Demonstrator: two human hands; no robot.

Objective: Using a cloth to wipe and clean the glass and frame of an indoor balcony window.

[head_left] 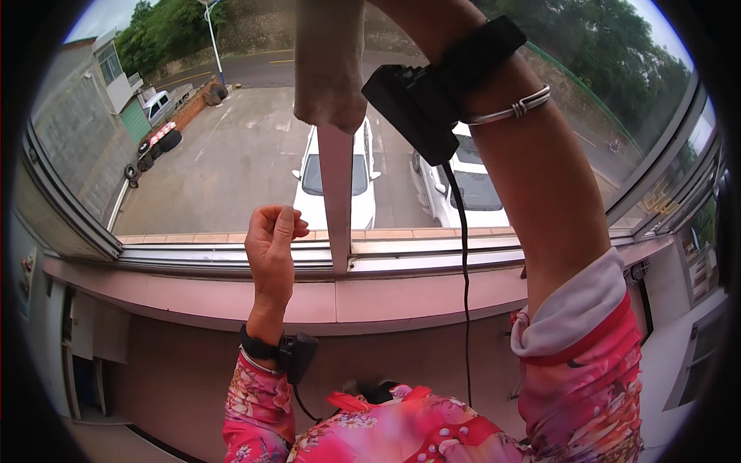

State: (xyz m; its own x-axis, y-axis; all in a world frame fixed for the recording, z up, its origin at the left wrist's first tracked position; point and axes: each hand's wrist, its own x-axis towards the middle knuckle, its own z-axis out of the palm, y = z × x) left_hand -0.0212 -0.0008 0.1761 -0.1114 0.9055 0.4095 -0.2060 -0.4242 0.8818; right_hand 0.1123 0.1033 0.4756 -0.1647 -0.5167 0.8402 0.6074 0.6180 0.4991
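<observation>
My left hand (270, 243) is raised in front of the window, just left of the pinkish upright window post (336, 193). Its fingers are curled in with the thumb against them, and nothing shows in its grasp. My right forearm (532, 162) reaches up past the top edge, so the right hand itself is out of sight. Beside that arm a grey-beige cloth (328, 69) hangs down over the upper part of the post. Whether the right hand holds it cannot be seen.
Sliding window frames run along a pink sill (386, 299). Black devices are strapped to both wrists, and a black cable (465, 285) dangles from the right one. Outside stand white cars (334, 181) in a paved yard. An open cabinet (89, 355) is at lower left.
</observation>
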